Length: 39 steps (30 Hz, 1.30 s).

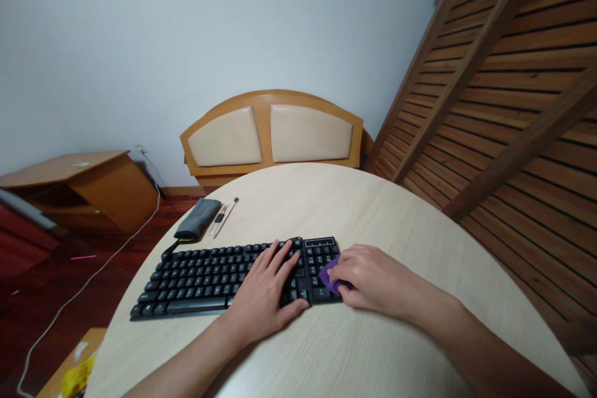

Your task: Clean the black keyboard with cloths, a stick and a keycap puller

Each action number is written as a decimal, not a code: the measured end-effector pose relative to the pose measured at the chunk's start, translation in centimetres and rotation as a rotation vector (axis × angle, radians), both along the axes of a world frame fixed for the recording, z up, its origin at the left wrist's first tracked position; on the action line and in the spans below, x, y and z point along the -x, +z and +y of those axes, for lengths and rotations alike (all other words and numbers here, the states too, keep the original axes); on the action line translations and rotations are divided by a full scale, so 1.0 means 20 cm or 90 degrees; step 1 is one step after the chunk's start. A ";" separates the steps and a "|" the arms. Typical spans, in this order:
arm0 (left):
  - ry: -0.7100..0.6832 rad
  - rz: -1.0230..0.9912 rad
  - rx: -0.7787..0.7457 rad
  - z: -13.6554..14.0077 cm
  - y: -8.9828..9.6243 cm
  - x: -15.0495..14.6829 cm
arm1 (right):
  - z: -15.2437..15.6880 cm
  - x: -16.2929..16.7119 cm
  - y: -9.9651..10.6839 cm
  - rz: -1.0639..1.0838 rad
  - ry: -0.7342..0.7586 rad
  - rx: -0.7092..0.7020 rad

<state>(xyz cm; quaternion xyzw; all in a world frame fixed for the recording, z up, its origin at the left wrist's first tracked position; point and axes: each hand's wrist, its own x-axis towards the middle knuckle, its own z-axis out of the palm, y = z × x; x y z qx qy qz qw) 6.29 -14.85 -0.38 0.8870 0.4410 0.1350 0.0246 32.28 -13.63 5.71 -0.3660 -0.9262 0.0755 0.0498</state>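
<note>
Keyboard (219, 275) is partly covered by the widely spread left hand (267, 289); right hand (366, 273) pinches purple cloth (327, 273); grey pouch (198, 219) lies just behind.

The black full-size computer keyboard (200, 280) lies flat on the round table (373, 199); a small purple cloth (327, 276), which is crumpled, touches its numeric keypad (319, 259).

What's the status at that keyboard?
Left hand spread on keyboard. Right hand holding purple cloth at number pad. Only hands and cloth in the way.
</note>
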 end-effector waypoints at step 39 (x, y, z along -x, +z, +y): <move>0.000 -0.005 0.011 0.00 0.01 0.00 | 0.05 0.03 -0.14 0.091 0.052 -0.109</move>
